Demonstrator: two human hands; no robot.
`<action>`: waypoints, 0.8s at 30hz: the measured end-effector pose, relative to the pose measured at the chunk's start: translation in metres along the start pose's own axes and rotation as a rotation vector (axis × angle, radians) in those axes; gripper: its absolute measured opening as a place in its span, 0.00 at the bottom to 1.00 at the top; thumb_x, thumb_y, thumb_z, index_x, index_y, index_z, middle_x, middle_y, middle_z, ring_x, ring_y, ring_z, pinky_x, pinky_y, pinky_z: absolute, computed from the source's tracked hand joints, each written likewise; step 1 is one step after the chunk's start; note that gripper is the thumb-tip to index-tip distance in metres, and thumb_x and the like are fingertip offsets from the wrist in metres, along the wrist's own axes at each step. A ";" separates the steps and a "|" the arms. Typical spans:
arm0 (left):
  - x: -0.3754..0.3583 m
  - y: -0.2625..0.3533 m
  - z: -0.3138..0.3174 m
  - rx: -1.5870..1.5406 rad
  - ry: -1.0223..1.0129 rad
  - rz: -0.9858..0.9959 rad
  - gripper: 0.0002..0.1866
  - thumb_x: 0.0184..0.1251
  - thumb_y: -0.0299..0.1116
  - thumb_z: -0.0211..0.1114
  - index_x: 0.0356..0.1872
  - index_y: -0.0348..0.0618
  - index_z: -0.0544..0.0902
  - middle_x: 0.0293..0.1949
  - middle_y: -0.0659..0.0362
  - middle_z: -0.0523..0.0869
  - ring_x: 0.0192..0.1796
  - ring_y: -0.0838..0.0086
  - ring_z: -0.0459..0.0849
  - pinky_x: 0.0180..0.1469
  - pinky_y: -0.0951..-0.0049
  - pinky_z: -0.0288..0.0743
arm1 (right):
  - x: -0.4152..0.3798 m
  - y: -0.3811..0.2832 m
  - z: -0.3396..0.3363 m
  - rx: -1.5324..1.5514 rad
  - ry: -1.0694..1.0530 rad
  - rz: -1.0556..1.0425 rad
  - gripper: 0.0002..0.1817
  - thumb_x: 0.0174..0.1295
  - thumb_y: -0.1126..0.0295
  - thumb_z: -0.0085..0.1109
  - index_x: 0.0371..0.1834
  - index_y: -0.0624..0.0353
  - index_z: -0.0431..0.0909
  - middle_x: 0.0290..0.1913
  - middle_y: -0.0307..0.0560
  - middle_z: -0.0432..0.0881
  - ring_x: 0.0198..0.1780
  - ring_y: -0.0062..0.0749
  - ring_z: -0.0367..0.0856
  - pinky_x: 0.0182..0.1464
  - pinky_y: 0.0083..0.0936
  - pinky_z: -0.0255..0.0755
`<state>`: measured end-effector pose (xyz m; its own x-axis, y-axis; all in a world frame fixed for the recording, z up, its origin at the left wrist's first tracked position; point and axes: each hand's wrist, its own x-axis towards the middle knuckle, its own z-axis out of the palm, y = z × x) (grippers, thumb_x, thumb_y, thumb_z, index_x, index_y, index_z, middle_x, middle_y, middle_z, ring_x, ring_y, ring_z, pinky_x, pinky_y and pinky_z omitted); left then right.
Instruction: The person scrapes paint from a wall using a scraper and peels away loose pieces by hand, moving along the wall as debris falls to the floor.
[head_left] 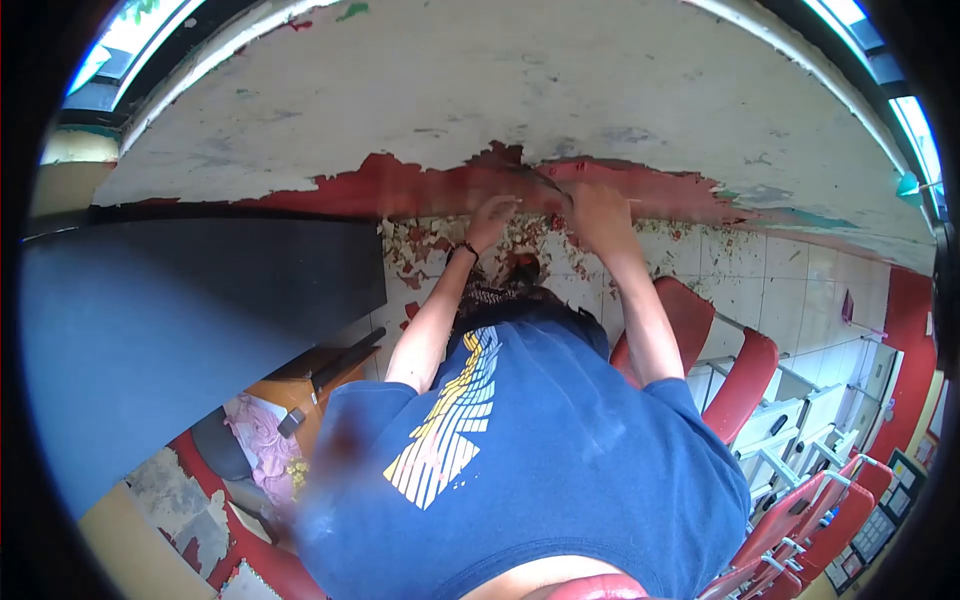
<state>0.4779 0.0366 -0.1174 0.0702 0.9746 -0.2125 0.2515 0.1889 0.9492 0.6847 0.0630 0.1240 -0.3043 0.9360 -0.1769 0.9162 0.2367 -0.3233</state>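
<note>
My right hand is closed around a thin dark scraper, its tip against the wall at the ragged edge of the red paint. Most of the tool is hidden by my fingers. To its left, my left hand is near the red band with fingers partly extended, and I see nothing held in it. A dark band circles that wrist. Above the red strip, the wall is bare, pale and stained, with flecks of red and green paint.
Paint chips litter the tiled floor below the wall. A large dark panel stands at left, by a wooden piece of furniture and a pink cloth. Red chairs crowd the right side.
</note>
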 end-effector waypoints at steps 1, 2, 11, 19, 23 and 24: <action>0.011 0.008 0.006 -0.211 -0.054 -0.033 0.22 0.67 0.44 0.62 0.57 0.42 0.77 0.46 0.55 0.85 0.47 0.69 0.84 0.49 0.70 0.76 | -0.003 -0.002 -0.014 -0.005 0.016 -0.004 0.12 0.62 0.61 0.53 0.42 0.51 0.82 0.32 0.59 0.83 0.36 0.55 0.83 0.39 0.49 0.76; 0.016 0.014 0.013 -0.421 -0.114 -0.077 0.22 0.68 0.45 0.62 0.57 0.42 0.77 0.47 0.58 0.85 0.46 0.72 0.84 0.48 0.71 0.76 | -0.017 -0.003 -0.027 -0.003 0.067 0.044 0.12 0.62 0.61 0.53 0.40 0.53 0.83 0.32 0.58 0.83 0.37 0.55 0.82 0.40 0.48 0.76; 0.039 0.099 0.047 -0.423 -0.293 -0.368 0.25 0.65 0.51 0.63 0.56 0.45 0.77 0.50 0.61 0.83 0.51 0.77 0.81 0.53 0.72 0.74 | -0.040 0.027 -0.045 -0.191 0.123 0.142 0.10 0.60 0.62 0.56 0.39 0.51 0.83 0.31 0.55 0.83 0.35 0.53 0.83 0.37 0.46 0.77; 0.054 0.112 0.076 -0.599 -0.178 -0.413 0.22 0.62 0.53 0.66 0.41 0.44 0.83 0.45 0.63 0.86 0.45 0.79 0.83 0.46 0.75 0.74 | -0.055 0.018 -0.089 -0.188 0.245 0.133 0.12 0.61 0.60 0.58 0.42 0.51 0.84 0.28 0.55 0.82 0.32 0.52 0.82 0.34 0.42 0.76; 0.062 0.101 0.092 -0.679 -0.068 -0.371 0.17 0.63 0.49 0.66 0.35 0.44 0.84 0.37 0.64 0.87 0.37 0.79 0.83 0.38 0.76 0.74 | -0.040 0.021 -0.079 -0.200 0.210 0.147 0.12 0.61 0.59 0.56 0.43 0.49 0.84 0.31 0.55 0.83 0.36 0.51 0.82 0.36 0.43 0.76; 0.062 0.100 0.095 -0.703 -0.046 -0.344 0.16 0.63 0.48 0.66 0.34 0.43 0.84 0.35 0.64 0.87 0.36 0.80 0.83 0.37 0.76 0.74 | -0.033 0.028 -0.071 -0.216 0.208 0.140 0.12 0.61 0.59 0.56 0.43 0.49 0.84 0.31 0.55 0.83 0.36 0.51 0.82 0.36 0.43 0.76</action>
<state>0.5992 0.1041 -0.0577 0.1429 0.8445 -0.5161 -0.4029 0.5259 0.7491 0.7390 0.0572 0.1867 -0.1322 0.9912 -0.0050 0.9862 0.1310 -0.1009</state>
